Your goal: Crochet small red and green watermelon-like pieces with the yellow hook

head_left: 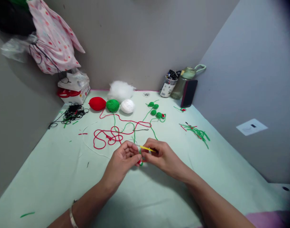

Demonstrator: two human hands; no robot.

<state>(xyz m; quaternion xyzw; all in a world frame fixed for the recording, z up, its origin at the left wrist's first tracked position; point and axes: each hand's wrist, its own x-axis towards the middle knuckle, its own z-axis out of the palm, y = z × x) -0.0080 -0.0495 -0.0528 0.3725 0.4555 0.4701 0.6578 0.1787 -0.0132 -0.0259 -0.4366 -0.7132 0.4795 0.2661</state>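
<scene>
Near the middle of the table, my left hand (127,156) is closed on a small red and green crochet piece (140,163), which shows just below the fingertips. My right hand (159,153) grips a crochet hook (147,148) with a yellow handle, its tip pointing left toward the left fingers. Green yarn (153,129) runs from the hands to the far side. Red yarn (99,147) lies in loose loops beyond my left hand, and a thin white strand curves in from the left. The fingers hide most of the crochet piece.
Red (97,104), green (112,105) and white yarn balls (127,106) sit before white stuffing (121,91). Several small green crochet balls (153,112) lie right of them. Black yarn (75,113) is at left, green scraps (197,131) at right. A phone (189,93) leans against a bottle (179,87).
</scene>
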